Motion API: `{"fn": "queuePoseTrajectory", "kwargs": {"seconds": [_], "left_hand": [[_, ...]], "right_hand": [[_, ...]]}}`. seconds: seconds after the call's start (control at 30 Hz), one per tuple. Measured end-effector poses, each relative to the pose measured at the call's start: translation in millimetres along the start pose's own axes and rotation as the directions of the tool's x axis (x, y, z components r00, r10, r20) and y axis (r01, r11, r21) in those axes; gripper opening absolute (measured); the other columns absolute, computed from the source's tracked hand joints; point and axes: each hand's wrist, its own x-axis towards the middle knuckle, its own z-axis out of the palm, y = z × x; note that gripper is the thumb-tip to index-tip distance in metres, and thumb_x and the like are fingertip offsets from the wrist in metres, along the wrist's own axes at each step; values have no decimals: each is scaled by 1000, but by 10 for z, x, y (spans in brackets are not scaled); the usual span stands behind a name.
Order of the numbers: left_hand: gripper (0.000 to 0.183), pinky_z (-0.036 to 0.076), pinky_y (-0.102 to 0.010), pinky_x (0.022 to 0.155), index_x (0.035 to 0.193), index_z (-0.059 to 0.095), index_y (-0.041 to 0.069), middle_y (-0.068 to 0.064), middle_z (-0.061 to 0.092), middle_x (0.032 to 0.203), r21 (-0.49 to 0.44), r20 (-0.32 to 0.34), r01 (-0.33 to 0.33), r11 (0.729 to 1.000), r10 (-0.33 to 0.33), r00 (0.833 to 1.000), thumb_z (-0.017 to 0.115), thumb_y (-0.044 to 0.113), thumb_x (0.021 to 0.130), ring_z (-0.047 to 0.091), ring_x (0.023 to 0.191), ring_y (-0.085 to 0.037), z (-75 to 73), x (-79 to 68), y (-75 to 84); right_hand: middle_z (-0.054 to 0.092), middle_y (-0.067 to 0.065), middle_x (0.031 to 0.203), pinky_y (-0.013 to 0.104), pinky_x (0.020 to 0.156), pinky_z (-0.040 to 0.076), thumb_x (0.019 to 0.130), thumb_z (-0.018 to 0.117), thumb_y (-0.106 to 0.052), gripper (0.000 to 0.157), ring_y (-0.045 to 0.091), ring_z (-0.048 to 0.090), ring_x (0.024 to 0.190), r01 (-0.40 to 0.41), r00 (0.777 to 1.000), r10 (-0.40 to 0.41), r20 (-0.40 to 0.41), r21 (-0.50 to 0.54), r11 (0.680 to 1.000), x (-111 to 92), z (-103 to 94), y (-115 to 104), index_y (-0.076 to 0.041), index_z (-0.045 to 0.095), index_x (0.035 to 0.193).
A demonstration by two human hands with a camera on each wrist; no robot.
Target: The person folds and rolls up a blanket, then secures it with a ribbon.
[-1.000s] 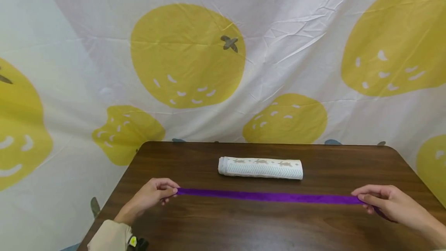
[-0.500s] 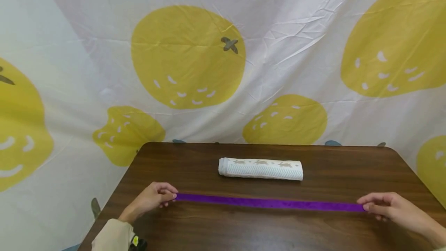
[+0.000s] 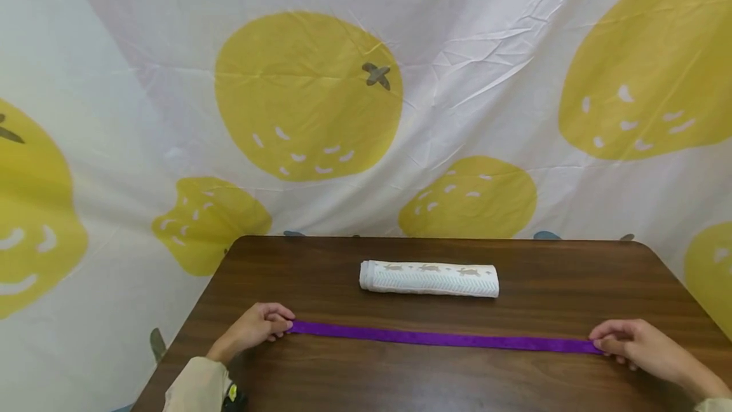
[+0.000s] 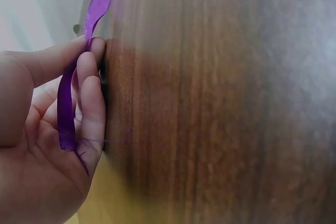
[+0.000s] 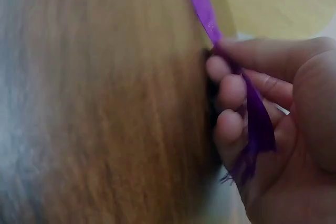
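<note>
A purple ribbon (image 3: 440,337) stretches nearly straight across the front part of the table, low over the wood. My left hand (image 3: 257,328) pinches it near one end between thumb and fingertips; a short tail (image 4: 65,108) hangs inside the palm in the left wrist view. At the other end my right hand (image 3: 643,348) pinches the ribbon the same way. Its frayed tail (image 5: 257,129) lies against the palm and curled fingers in the right wrist view. Both hands are close to the tabletop.
Behind the ribbon, a rolled white cloth (image 3: 429,278) with a turtle and chevron pattern lies on the dark wooden table (image 3: 309,259). A white curtain (image 3: 457,81) printed with yellow fruit hangs behind the table's far edge and along its left side.
Both hands have lowered the ribbon and brought it slightly nearer the front, farther from the rolled cloth. The ribbon's tail below the right hand no longer shows in the head view.
</note>
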Motion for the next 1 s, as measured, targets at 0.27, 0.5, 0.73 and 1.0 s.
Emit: {"fn": "queuePoseTrajectory", "kwargs": {"seconds": [0.27,0.5,0.73,1.0], "left_hand": [[25,51,-28,61,110,64,-7,-2,69,79,-25,5,18,1000,-18,1000,68,10,92,60,69,-14,6,33,-29],[29,53,-28,64,115,62,-7,0,68,80,-46,35,35,998,-33,999,67,12,93,61,72,-14,-31,21,-47],[30,53,-28,64,114,62,-6,-1,69,82,-60,29,43,997,-42,999,69,13,92,62,72,-15,-34,19,-45],[30,54,-29,64,114,62,-6,-2,70,83,-61,14,50,997,-49,999,68,13,92,62,73,-15,-21,23,-58]], "right_hand": [[62,-6,77,27,53,50,103,50,-12,27,8,56,64,-55,998,51,47,83,995,-17,-58,39,11,62,112],[62,-8,81,27,57,51,104,47,-10,24,8,57,68,-63,997,56,55,152,986,-29,-38,68,1,66,115],[61,-8,81,28,58,52,104,49,-11,24,8,55,68,-78,997,74,31,149,986,-41,-22,78,-8,69,115],[61,-8,80,27,56,51,103,50,-8,25,9,56,67,-49,999,52,-15,154,987,-64,10,101,-17,71,113]]}}
